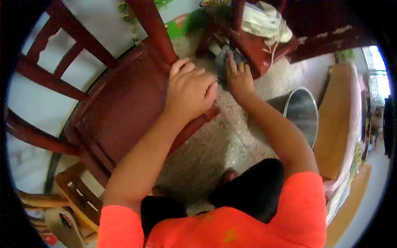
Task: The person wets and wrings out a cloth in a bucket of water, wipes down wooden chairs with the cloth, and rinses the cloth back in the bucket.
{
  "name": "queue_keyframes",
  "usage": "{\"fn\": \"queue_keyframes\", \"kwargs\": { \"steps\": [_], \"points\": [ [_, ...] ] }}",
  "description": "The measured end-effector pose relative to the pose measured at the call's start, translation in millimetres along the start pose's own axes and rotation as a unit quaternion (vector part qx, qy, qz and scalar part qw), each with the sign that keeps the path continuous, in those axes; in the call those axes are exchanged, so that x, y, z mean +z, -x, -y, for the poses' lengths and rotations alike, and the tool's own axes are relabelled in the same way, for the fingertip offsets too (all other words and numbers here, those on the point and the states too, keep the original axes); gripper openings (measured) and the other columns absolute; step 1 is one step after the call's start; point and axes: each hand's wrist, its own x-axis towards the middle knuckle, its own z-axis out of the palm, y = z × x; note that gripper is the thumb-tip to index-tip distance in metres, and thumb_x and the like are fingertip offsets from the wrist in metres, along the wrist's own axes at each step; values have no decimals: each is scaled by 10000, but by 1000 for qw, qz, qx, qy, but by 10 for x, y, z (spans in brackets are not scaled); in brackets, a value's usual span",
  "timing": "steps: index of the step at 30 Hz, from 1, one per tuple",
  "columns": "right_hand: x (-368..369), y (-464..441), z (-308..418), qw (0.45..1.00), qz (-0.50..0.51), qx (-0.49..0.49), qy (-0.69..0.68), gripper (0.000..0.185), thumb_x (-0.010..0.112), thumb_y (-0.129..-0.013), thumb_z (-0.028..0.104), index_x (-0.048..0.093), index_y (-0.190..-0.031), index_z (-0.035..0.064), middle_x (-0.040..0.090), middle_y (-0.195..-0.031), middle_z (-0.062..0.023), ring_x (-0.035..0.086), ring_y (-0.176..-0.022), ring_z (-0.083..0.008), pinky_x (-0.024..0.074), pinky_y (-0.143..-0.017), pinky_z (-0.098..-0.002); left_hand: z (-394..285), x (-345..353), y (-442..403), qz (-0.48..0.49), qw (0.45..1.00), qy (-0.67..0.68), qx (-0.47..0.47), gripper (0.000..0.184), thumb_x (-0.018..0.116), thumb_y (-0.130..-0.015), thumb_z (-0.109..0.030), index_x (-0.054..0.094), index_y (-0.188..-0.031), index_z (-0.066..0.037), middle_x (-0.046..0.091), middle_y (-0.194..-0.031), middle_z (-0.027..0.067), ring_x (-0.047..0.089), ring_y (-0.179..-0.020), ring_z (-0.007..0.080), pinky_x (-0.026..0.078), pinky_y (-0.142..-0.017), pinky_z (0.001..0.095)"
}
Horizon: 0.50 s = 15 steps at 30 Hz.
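My left hand [187, 89] rests at the front corner of a dark red wooden chair [128, 91], beside its upright post, with fingers curled against the wood. Farther forward, my right hand [239, 76] reaches down with its fingers over a greyish cloth-like bundle [223, 53]. That bundle lies beside a small red wooden stool [258, 53], partly hidden by my fingers. On the stool sits a whitish cloth [264, 22] with a dangling string. Whether my right fingers grip the bundle is unclear.
A metal bucket [302, 115] stands on the speckled floor [198, 165] to the right of my right forearm. Beyond it is a long tan-topped bench [337, 120]. Wooden furniture [74, 190] is at the lower left, and a green object [178, 28] lies near the wall.
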Motion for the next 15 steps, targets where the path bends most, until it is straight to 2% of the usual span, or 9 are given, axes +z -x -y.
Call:
{"fn": "queue_keyframes", "kwargs": {
  "steps": [1, 3, 4, 5, 7, 9, 11, 13, 15],
  "points": [
    [-15, 17, 37, 1000, 8, 12, -8, 423, 463, -843, 159, 527, -1242, 32, 415, -1375, -173, 505, -973, -258, 397, -828, -351, 17, 9, -18, -8, 1000, -7, 2, 136, 605, -742, -187, 587, -668, -76, 562, -696, 78, 549, -766, 278, 372, -941, 444],
    [-73, -31, 77, 997, 49, 46, -28, 484, 446, -858, 177, 468, -1318, 29, 321, -1447, -193, 494, -987, -259, 374, -860, -349, 44, 11, -9, -3, 1000, -17, 13, 151, 602, -756, -198, 586, -676, -71, 567, -702, 76, 551, -770, 278, 368, -943, 442],
    [-77, -23, 58, 1000, -2, 28, -8, 439, 471, -843, 180, 532, -1240, 4, 439, -1351, -189, 493, -1001, -267, 371, -861, -365, 52, 18, -7, -4, 1000, -21, 14, 156, 602, -761, -203, 586, -678, -72, 570, -706, 75, 551, -770, 278, 366, -943, 440],
    [-109, 44, 76, 999, 1, 32, -9, 439, 471, -843, 180, 532, -1240, 4, 439, -1351, -189, 493, -1001, -267, 371, -861, -365, 42, 24, 3, -3, 1000, -22, 16, 160, 602, -766, -207, 586, -680, -73, 573, -709, 73, 551, -771, 277, 364, -943, 439],
    [-242, 246, 95, 971, 192, -23, -140, 357, 500, -829, 196, 611, -1131, 39, 555, -1196, -165, 524, -1008, -287, 410, -840, -402, 23, 39, 9, -3, 1000, -23, 11, 166, 609, -750, -198, 575, -645, -73, 571, -698, 74, 551, -762, 271, 365, -935, 432],
    [103, 724, 282, 947, 250, -19, -198, 195, 542, -796, 215, 662, -922, 128, 601, -1017, -98, 551, -976, -271, 445, -770, -397, 9, 21, -36, -9, 1000, -28, 8, 176, 615, -733, -188, 564, -610, -73, 570, -687, 76, 550, -753, 264, 367, -926, 426],
    [-67, 819, 288, 923, 297, 1, -244, 159, 555, -787, 205, 663, -891, 152, 599, -912, -86, 562, -985, -270, 458, -739, -416, -5, 13, -46, 19, 999, -34, -5, 171, 612, -742, -189, 567, -623, -75, 570, -689, 77, 548, -760, 268, 356, -937, 427],
    [-65, 751, 338, 936, 248, 10, -252, 149, 559, -778, 190, 663, -880, 155, 581, -912, -81, 560, -948, -263, 457, -725, -414, 0, 33, -55, 18, 999, -39, -5, 165, 612, -741, -189, 567, -630, -76, 569, -690, 78, 547, -762, 269, 358, -936, 427],
    [-44, 456, 358, 958, 27, 25, -283, 151, 557, -770, 184, 656, -882, 169, 574, -910, -81, 554, -901, -256, 456, -717, -401, -11, 37, -64, 22, 999, -44, 0, 158, 613, -740, -189, 567, -637, -78, 567, -692, 78, 545, -764, 270, 359, -935, 427]
  ]
}}
